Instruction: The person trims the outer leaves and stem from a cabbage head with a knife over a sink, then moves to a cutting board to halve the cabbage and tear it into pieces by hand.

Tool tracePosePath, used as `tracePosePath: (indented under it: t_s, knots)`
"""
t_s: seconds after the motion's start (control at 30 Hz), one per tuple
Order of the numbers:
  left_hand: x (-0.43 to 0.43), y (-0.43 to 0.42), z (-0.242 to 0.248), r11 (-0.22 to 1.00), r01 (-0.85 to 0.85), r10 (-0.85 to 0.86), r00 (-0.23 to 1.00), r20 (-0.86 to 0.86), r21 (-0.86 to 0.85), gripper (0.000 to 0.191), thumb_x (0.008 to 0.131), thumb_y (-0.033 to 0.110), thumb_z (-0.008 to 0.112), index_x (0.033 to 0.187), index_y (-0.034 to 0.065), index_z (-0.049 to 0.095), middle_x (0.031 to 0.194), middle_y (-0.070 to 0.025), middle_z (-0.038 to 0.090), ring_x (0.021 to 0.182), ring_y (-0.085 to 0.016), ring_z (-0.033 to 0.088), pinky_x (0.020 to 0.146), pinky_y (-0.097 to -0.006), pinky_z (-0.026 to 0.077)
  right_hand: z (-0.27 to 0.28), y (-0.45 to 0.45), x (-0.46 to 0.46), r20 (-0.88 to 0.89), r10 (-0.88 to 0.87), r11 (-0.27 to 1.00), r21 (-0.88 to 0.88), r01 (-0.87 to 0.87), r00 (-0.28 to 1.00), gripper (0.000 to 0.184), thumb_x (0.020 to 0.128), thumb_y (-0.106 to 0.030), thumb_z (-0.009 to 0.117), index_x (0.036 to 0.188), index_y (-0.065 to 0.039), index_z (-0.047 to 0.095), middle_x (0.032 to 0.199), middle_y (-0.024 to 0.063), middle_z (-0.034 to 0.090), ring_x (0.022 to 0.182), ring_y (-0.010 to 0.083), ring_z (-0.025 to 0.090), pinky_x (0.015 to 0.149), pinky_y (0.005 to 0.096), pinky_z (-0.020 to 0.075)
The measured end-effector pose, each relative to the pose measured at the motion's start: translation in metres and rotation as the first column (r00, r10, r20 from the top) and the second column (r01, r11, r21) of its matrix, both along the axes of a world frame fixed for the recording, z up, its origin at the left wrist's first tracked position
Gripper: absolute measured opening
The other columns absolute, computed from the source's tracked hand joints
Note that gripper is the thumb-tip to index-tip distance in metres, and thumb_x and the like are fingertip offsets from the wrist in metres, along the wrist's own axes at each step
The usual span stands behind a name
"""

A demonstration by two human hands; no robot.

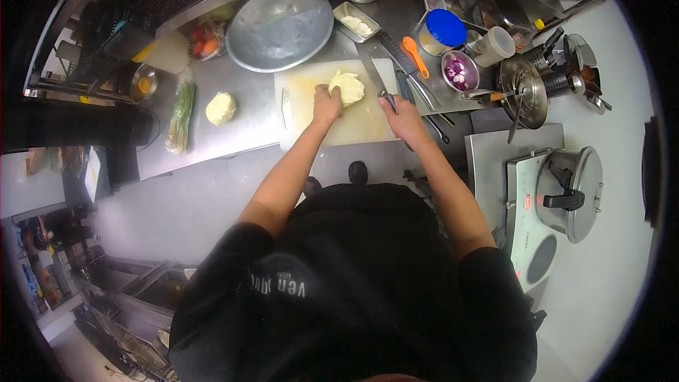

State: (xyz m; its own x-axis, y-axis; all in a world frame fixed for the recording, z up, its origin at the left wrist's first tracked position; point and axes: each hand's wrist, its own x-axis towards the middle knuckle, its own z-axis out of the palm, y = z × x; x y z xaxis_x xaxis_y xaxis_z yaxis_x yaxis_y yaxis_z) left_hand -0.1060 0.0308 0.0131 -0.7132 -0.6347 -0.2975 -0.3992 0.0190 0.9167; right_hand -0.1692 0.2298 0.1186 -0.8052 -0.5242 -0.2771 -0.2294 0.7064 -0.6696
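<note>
A pale piece of cabbage (348,89) rests on the white cutting board (339,132), with my left hand (327,104) gripping its left side. To its right, my right hand (403,119) is closed around the dark handle of a kitchen knife (372,71). The blade points away from me over the board's right part, apart from the cabbage. Another pale cabbage piece (220,108) lies on the steel counter to the left. Beyond the board stands a large metal bowl (281,29).
Wrapped green stalks (182,111) lie at the left. Behind the board is a metal tray of white food (366,36). An orange spoon (414,55), a blue-lidded tub (444,29) and a bowl of cut red onion (460,71) stand at right. A pressure cooker (562,191) sits further right.
</note>
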Motion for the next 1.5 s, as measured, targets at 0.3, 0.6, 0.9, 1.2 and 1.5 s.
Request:
tracePosePath:
  t_s: [0.3, 0.6, 0.9, 1.2, 1.5]
  knots:
    - [-0.008, -0.002, 0.012, 0.977, 0.029, -0.040, 0.998, 0.049, 0.211, 0.066, 0.092, 0.034, 0.052, 0.145, 0.0025, 0.028, 0.138, -0.0267, 0.034, 0.110, -0.039, 0.056, 0.066, -0.0413, 0.062, -0.021, 0.004, 0.003, -0.114, -0.013, 0.995, -0.098, 0.002, 0.993, 0.044, 0.095, -0.040, 0.051, 0.095, 0.002, 0.061, 0.085, 0.0272, 0.064, 0.085, 0.0445, 0.062, 0.076, 0.0491, 0.0475]
    - [-0.006, 0.017, 0.029, 0.938, -0.052, 0.058, 0.998, -0.009, 0.342, 0.054, 0.095, 0.032, 0.050, 0.139, 0.0024, 0.036, 0.120, -0.0178, 0.057, 0.092, -0.027, 0.064, 0.062, -0.0370, 0.058, -0.025, 0.000, 0.014, 0.173, -0.183, 0.954, -0.205, 0.218, 0.968, 0.050, 0.097, -0.047, 0.045, 0.098, -0.002, 0.067, 0.084, 0.0242, 0.065, 0.083, 0.0410, 0.063, 0.077, 0.0454, 0.0482]
    - [0.022, 0.002, 0.051, 0.571, -0.063, 0.095, 0.995, 0.011, 0.819, 0.046, 0.098, 0.037, 0.032, 0.127, 0.0059, 0.050, 0.116, -0.0122, 0.062, 0.096, -0.026, 0.063, 0.073, -0.0384, 0.055, 0.008, -0.001, 0.047, -0.115, 0.073, 0.950, -0.293, -0.104, 0.991, 0.042, 0.098, -0.037, 0.049, 0.111, 0.001, 0.057, 0.082, 0.0249, 0.066, 0.079, 0.0425, 0.064, 0.072, 0.0464, 0.0503]
    - [0.017, 0.007, 0.057, 0.644, -0.172, 0.306, 0.951, -0.045, 0.745, 0.047, 0.101, 0.036, 0.029, 0.128, 0.0040, 0.049, 0.119, -0.0156, 0.061, 0.107, -0.027, 0.061, 0.091, -0.0468, 0.051, 0.002, -0.015, 0.063, -0.136, 0.257, 0.966, 0.007, -0.258, 0.957, 0.035, 0.100, -0.034, 0.043, 0.102, 0.000, 0.048, 0.078, 0.0263, 0.065, 0.076, 0.0460, 0.064, 0.069, 0.0545, 0.0496]
    - [0.017, 0.016, 0.079, 0.719, -0.146, 0.328, 0.933, -0.147, 0.680, 0.046, 0.099, 0.036, 0.032, 0.124, 0.0019, 0.051, 0.114, -0.0144, 0.063, 0.102, -0.028, 0.063, 0.087, -0.0464, 0.051, 0.009, -0.011, 0.071, -0.106, 0.281, 0.960, 0.041, -0.279, 0.954, 0.036, 0.100, -0.034, 0.043, 0.099, 0.002, 0.046, 0.072, 0.0276, 0.064, 0.072, 0.0464, 0.064, 0.067, 0.0542, 0.0509]
